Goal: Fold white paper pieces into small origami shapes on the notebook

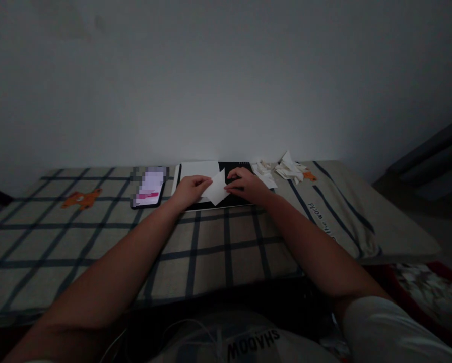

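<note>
A small folded piece of white paper [215, 191], tilted with one corner pointing up, is between my hands over a black board. My left hand [191, 189] is closed, pinching the paper's left side between thumb and fingertips. From the right comes my right hand [247, 184], its fingers bent and a gap showing between thumb and forefinger. That thumb tip meets the paper's right edge. Under both hands lies the black board [241, 200], with a white sheet [199, 169] on its far left part.
A lit phone [150, 187] lies left of the board. Folded paper pieces [291, 168] are piled to the right, beside a flat white sheet [266, 180]. Checked cloth [210, 242] covers the table, up against a wall [226, 85]. A red container [439, 269] of paper bits stands low at right.
</note>
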Action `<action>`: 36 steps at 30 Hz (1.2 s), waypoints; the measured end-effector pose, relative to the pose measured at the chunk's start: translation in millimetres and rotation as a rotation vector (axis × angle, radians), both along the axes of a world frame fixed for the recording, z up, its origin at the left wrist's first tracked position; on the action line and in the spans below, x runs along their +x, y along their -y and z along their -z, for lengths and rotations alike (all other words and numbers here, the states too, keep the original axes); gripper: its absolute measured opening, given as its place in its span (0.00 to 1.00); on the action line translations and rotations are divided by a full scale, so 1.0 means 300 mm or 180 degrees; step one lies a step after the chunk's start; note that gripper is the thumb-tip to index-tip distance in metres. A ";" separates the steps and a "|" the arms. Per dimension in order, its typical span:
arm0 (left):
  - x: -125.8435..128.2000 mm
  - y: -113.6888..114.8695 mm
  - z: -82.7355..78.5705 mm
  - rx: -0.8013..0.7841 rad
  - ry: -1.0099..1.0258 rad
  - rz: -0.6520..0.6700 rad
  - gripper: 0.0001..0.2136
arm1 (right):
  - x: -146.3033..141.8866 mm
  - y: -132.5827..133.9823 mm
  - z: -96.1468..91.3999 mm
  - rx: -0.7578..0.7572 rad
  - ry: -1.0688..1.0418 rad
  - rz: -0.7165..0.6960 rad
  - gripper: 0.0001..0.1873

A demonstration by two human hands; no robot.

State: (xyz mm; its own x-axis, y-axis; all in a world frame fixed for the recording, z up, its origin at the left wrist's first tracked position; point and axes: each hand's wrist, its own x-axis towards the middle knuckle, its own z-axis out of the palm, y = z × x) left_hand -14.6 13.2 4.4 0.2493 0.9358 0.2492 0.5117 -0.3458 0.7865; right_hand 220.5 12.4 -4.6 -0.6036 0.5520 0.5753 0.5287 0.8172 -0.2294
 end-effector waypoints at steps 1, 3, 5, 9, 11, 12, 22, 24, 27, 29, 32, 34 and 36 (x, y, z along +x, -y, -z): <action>0.000 -0.001 0.002 -0.0063 0.0035 0.0010 0.15 | -0.001 0.001 -0.001 0.0008 -0.0011 -0.0008 0.11; 0.002 -0.002 0.005 -0.0163 0.0070 -0.0018 0.15 | -0.002 0.006 -0.006 0.0027 0.0025 -0.0024 0.15; 0.004 -0.006 0.002 -0.0159 0.0087 -0.0091 0.14 | -0.004 0.010 -0.008 0.0044 0.0125 -0.0003 0.19; 0.007 -0.029 -0.019 -0.0275 -0.0062 -0.0052 0.12 | 0.000 0.003 0.003 0.0084 0.0333 0.0090 0.18; 0.012 -0.046 -0.031 -0.0396 -0.0080 0.0093 0.12 | 0.004 -0.008 0.015 0.0090 0.0350 0.0084 0.18; 0.016 -0.055 -0.036 -0.0453 -0.0121 0.0127 0.12 | 0.007 -0.013 0.020 0.0078 0.0294 0.0116 0.17; 0.065 -0.033 0.022 0.0011 -0.0077 -0.0299 0.16 | 0.006 -0.005 0.010 0.0079 0.0092 0.0167 0.13; 0.067 -0.020 0.027 0.0108 -0.0005 -0.0200 0.16 | 0.000 -0.002 0.012 0.0094 0.0121 0.0122 0.13; 0.064 -0.014 0.031 0.0299 -0.0002 -0.0145 0.15 | -0.003 -0.005 0.017 0.0102 0.0124 0.0125 0.12; 0.061 -0.019 0.038 0.0325 0.0090 -0.0191 0.14 | -0.001 -0.009 0.020 0.0105 0.0111 0.0153 0.12; 0.060 -0.027 0.052 0.0334 0.0129 -0.0206 0.15 | 0.004 -0.011 0.019 0.0075 0.0086 0.0191 0.11; 0.063 -0.028 0.058 0.0354 0.0140 -0.0141 0.15 | 0.006 -0.010 0.016 0.0073 0.0086 0.0214 0.12; 0.068 -0.026 0.059 0.0390 0.0162 -0.0087 0.15 | 0.007 -0.005 0.013 0.0091 0.0100 0.0211 0.13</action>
State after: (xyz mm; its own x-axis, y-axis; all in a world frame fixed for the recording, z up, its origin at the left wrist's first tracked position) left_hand 5.8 20.9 -13.4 0.2082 0.9039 0.3738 0.4827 -0.4273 0.7645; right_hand 222.5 13.9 -8.4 -0.5843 0.5750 0.5727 0.5884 0.7862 -0.1889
